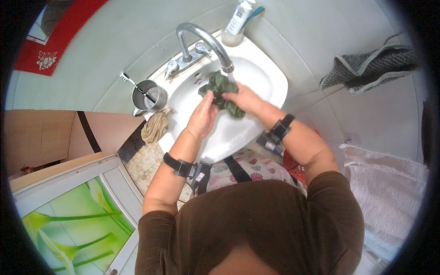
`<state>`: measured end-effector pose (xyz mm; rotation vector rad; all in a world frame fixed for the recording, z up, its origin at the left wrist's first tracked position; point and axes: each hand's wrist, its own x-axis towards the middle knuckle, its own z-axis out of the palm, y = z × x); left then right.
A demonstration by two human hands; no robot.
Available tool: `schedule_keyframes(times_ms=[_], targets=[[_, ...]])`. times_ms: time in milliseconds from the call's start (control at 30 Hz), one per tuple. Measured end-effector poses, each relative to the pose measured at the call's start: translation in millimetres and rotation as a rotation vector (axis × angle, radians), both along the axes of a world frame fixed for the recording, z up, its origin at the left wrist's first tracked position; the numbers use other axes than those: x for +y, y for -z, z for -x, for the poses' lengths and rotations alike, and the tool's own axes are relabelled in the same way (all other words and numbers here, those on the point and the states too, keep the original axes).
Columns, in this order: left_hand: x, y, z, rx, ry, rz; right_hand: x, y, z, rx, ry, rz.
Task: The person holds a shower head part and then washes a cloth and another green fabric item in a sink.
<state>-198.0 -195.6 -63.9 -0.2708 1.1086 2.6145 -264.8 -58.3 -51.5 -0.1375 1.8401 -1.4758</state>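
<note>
Over the white washbasin (187, 130), a crumpled dark green cloth (220, 86) is bunched between my two hands. My left hand (202, 117) presses its near left side, with the thumb up along the fabric. On the other side, my right hand (245, 98) grips the cloth and is slightly blurred. Water runs from the curved chrome faucet (206, 34) just beside the cloth and my right fingers. Part of the cloth hangs below the right hand. The fingertips of both hands are partly hidden in its folds.
A metal mug (149, 94) holding a black-and-white toothbrush (137, 87) stands on the basin's left rim. A wrung tan cloth (156, 127) drapes beside it. At the back corner, a cup (231, 38) holds a white tube (239, 17) and a teal toothbrush (254, 15). Grey towel (371, 65) hangs right.
</note>
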Motion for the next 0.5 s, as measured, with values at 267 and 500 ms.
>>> schedule_keyframes(times_ms=[267, 500], targets=[[-25, 34, -37, -0.381, -0.069, 0.491, 89, 35, 82, 1.252, -0.759, -1.070], [-37, 40, -45, -0.450, -0.101, 0.414, 63, 41, -15, 0.571, -0.835, -1.056]])
